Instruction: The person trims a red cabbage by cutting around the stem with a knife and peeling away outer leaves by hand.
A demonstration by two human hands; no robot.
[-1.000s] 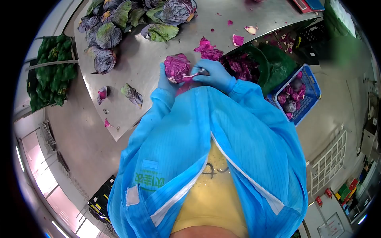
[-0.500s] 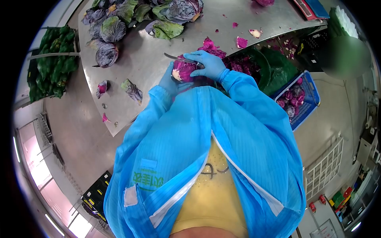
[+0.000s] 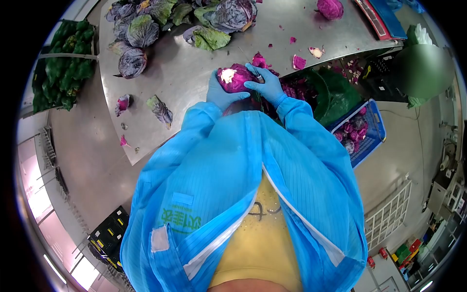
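Note:
A trimmed red cabbage [image 3: 237, 82], purple with a pale cut patch of stem facing up, is held at the near edge of the steel table. My blue-gloved left hand [image 3: 221, 93] is closed around its left side and underside. Against its right side is my gloved right hand [image 3: 266, 86], its fingers wrapped around a knife [image 3: 260, 77]. Only a small part of the knife shows; most of its blade is hidden. Purple leaf pieces [image 3: 260, 60] lie just behind the right hand.
Untrimmed cabbages [image 3: 142, 33] are heaped at the back left of the steel table [image 3: 185, 68]. Another trimmed cabbage [image 3: 330, 9] sits at the back. To the right are a green bag [image 3: 338, 92] with leaf trimmings and a blue crate [image 3: 370, 146] of cabbages.
The cabbage has turned so its pale stem patch faces up. The knife blade, earlier stretched across the cabbage's top, has swung away to the right. My view has shifted slightly.

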